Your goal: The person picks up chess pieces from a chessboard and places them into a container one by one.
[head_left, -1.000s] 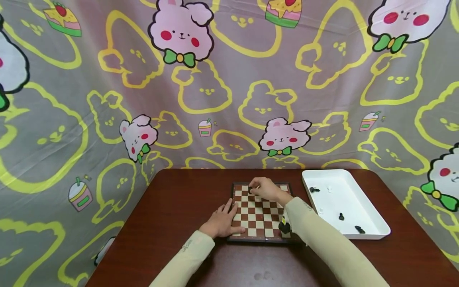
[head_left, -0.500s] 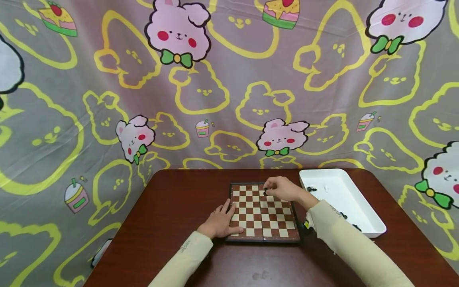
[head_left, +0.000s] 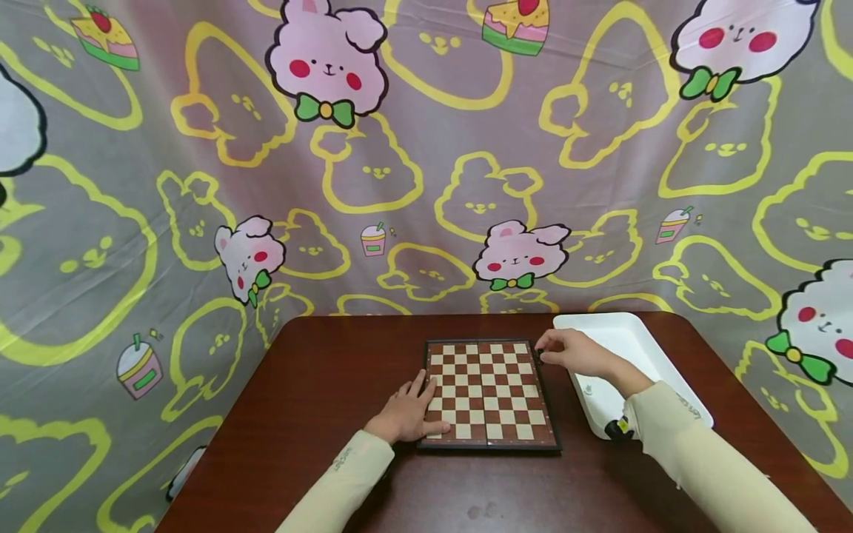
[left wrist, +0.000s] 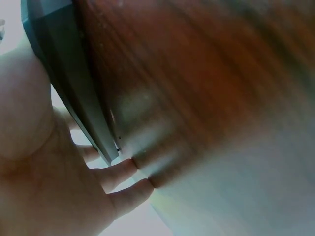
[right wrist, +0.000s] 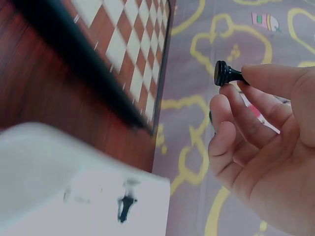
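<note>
A folding chessboard (head_left: 501, 391) with brown and cream squares lies on the table. My left hand (head_left: 404, 416) rests on its left edge, fingers spread, thumb over the near corner. From the left wrist view, the board's dark rim (left wrist: 81, 81) passes beside the palm. Just beyond the board's far right corner, my right hand (head_left: 580, 354) pinches a black chess piece (right wrist: 223, 73) between thumb and fingers. In the right wrist view the piece's round base points away from the hand; its top is hidden. A small dark edge also shows by the curled fingers, its kind unclear.
To the right stands a white tray (head_left: 626, 339), partly covered by the right arm. Inside it, a black chess piece (right wrist: 126, 208) and a blurred pale one are visible. A cartoon-patterned cloth (head_left: 400, 185) hangs behind the brown table (head_left: 333, 385).
My right hand has moved rightward with the black chess piece, from the board's far left part, across its far rows, to just past its right edge. The left hand stays put.
</note>
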Motion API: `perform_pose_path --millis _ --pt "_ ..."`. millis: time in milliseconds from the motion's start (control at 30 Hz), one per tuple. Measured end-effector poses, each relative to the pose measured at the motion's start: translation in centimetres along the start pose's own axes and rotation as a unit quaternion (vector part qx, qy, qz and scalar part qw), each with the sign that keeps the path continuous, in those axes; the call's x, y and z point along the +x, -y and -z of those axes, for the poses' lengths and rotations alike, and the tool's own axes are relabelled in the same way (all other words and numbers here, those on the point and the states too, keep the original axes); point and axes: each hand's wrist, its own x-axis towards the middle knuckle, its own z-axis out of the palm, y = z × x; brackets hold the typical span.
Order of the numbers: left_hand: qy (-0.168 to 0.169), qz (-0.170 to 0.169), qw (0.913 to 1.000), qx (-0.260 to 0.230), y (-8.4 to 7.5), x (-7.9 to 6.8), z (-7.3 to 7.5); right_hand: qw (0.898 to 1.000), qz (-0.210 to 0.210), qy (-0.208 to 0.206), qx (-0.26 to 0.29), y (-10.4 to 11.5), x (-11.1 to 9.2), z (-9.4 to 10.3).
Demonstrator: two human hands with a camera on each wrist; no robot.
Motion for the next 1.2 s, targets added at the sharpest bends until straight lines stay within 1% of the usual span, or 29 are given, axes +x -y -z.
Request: perform_pose_path --millis 100,267,333,533,633,767,833,1033,1200 --pt "0.001 0.001 1.0 -0.003 0.1 0.0 0.0 1.0 -0.002 -0.005 0.003 -0.8 -0.9 0.9" --pt "0.001 0.0 1.0 -0.001 0.3 0.1 -0.1 1.0 -0.02 -0.016 0.007 -2.6 -2.1 2.2" --pt "0.0 -0.001 1.0 -0.001 0.4 0.1 -0.1 0.999 -0.029 -0.024 0.012 -3.3 -2.5 2.6" --pt "-0.001 -0.002 1.0 0.008 0.5 -0.1 -0.1 0.999 -0.043 -0.028 0.015 -5.1 -3.7 3.4" --pt "0.0 -0.002 1.0 0.001 0.3 -0.3 0.0 0.998 -0.051 -0.026 0.023 -5.9 -4.2 3.6" --pt "0.001 -0.004 1.0 -0.005 0.3 -0.4 0.0 0.996 -0.074 -0.019 0.036 -6.8 -4.6 3.4" --pt "0.001 -0.003 1.0 -0.002 0.3 -0.5 0.0 0.996 -0.079 -0.015 0.039 -7.0 -4.6 3.4" --pt "-0.004 0.002 1.0 0.009 0.5 -0.5 0.2 0.995 -0.083 -0.021 0.046 -7.6 -4.5 3.2" --pt "0.002 0.005 0.9998 0.017 0.7 -0.5 0.1 0.994 -0.098 -0.014 0.049 -7.9 -4.8 3.2"
